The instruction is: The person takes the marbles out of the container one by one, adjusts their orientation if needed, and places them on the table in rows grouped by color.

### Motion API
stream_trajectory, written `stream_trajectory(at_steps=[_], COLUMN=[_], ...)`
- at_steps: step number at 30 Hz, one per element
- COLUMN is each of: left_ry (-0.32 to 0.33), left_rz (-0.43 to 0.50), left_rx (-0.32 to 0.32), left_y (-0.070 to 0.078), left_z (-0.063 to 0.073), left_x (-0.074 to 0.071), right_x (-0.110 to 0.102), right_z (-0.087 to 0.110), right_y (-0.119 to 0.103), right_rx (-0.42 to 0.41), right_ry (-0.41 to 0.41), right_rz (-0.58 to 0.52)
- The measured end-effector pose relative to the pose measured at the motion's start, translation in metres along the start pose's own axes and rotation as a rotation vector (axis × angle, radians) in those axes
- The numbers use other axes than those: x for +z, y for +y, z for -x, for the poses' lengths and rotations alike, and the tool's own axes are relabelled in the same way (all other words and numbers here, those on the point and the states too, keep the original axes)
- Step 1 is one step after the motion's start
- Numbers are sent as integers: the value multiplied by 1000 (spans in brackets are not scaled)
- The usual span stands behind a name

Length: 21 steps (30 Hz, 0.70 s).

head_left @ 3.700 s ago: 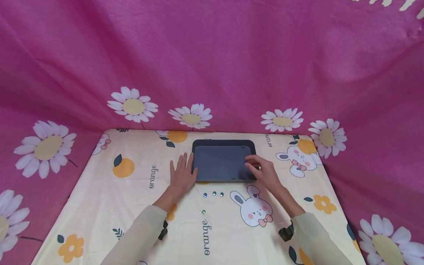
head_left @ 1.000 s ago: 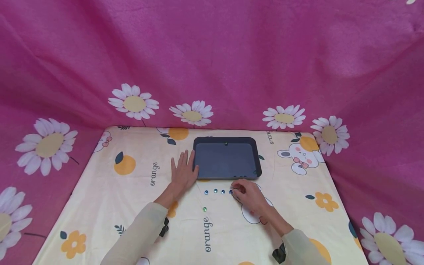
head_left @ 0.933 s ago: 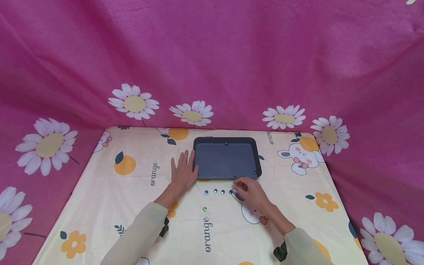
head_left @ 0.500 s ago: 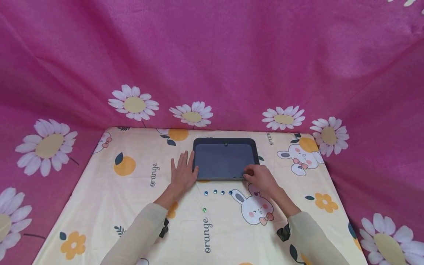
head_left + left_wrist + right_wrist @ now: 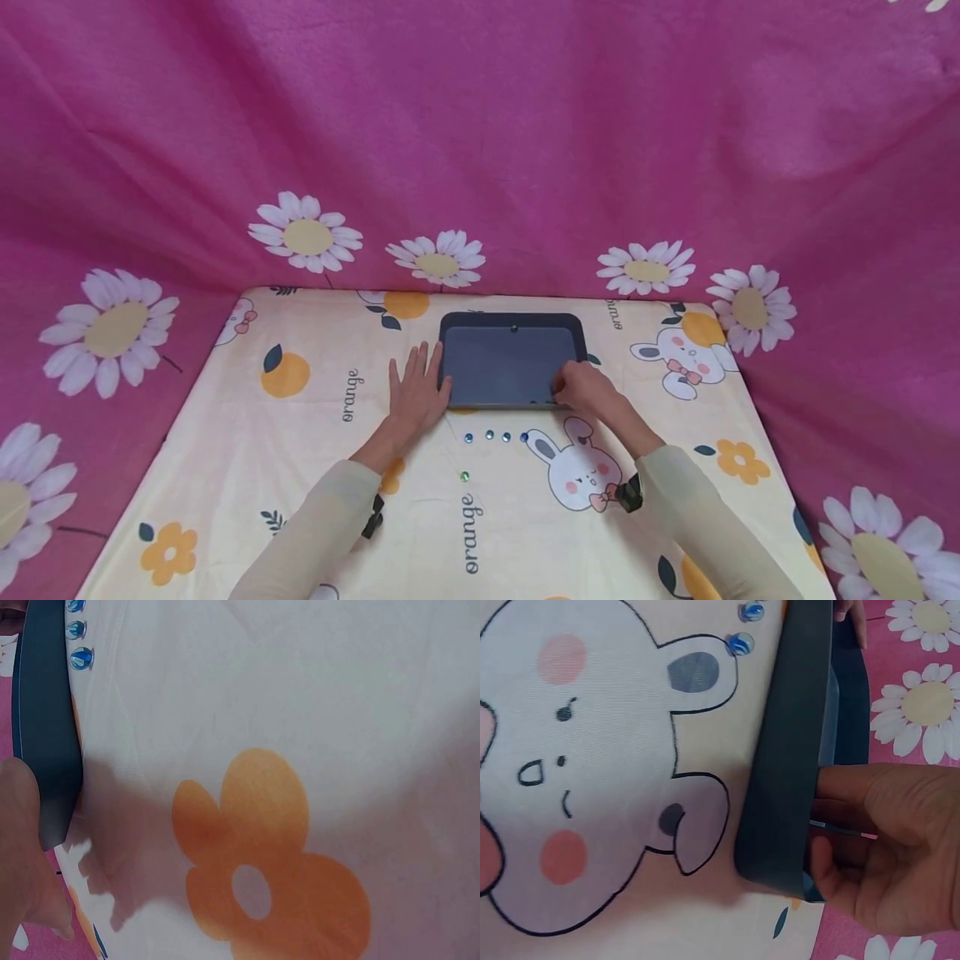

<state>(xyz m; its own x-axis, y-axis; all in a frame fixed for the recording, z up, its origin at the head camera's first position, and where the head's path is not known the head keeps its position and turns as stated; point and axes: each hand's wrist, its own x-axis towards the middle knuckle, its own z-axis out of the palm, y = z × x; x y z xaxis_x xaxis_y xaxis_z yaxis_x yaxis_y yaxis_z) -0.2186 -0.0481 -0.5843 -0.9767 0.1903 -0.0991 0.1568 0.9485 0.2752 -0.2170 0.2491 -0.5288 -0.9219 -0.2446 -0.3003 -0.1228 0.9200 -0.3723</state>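
Observation:
A dark grey rectangular tray (image 5: 502,367) lies on the table. My left hand (image 5: 414,393) rests beside its left wall, fingers straight and spread, thumb at the rim. My right hand (image 5: 583,387) reaches into the tray's near right corner with bent fingers. In the right wrist view the front wall hides the fingertips of the right hand (image 5: 896,847), and I cannot tell whether they hold a marble. A green marble (image 5: 513,328) sits by the tray's far wall. In front of the tray stands a row of several blue glass marbles (image 5: 490,435).
A single green marble (image 5: 465,477) lies nearer to me than the row. The tablecloth (image 5: 300,467) is cream, printed with oranges, flowers and rabbits. Behind the table and at its sides hangs a pink daisy-patterned curtain (image 5: 525,150).
My right hand added a blue marble to the row's right end, then went back into the tray's near right corner. The tray's green marble shifted left along the far wall. My left hand stayed.

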Motion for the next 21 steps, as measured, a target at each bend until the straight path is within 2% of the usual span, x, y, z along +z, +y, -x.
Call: stream_trajectory(at_steps=[5, 11, 21], left_ry=[-8, -7, -8], left_rz=[12, 12, 8], left_rx=[-4, -6, -10], left_y=[0, 0, 1], left_z=[-1, -1, 0], left_x=[0, 1, 0], right_x=[-4, -3, -1], right_z=[-6, -9, -13], right_y=[-2, 0, 4], right_rx=[48, 65, -7], right_ry=[-71, -95, -119], right_rz=[22, 25, 28])
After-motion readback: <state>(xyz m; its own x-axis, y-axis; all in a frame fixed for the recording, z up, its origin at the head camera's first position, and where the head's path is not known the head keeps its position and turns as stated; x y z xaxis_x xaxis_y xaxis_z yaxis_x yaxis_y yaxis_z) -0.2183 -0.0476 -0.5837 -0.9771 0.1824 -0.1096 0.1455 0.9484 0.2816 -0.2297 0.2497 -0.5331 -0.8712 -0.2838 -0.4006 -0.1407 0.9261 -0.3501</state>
